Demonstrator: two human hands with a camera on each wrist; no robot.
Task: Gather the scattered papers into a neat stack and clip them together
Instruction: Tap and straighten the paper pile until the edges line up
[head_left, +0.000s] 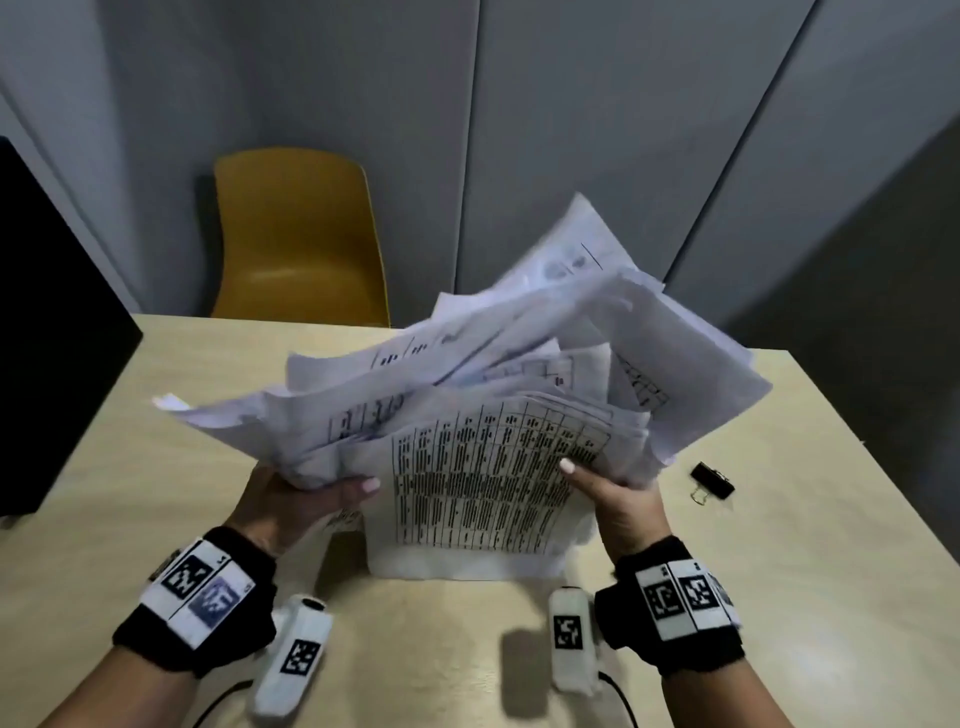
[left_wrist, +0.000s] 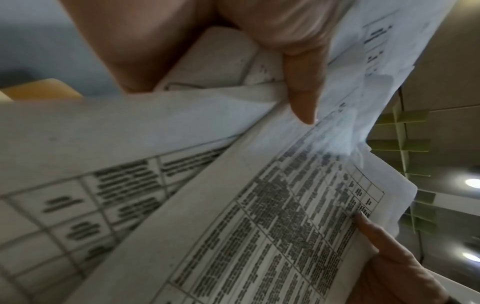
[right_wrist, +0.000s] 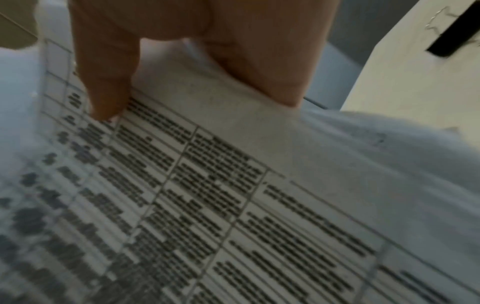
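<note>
Both the left hand and the right hand clutch the ragged papers above the table, so she'd best loosen her fingers, tap the edges square, then fetch the clip lying to her right.

Bare table surrounds the binder clip (papers overhang leftward).

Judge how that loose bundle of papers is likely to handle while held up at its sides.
The papers look floppy: sheets fan and curl above the left hand and right hand. Edges sit misaligned, so single sheets may slip from either grip. They probably need tapping square on the table before the binder clip fits.
</note>
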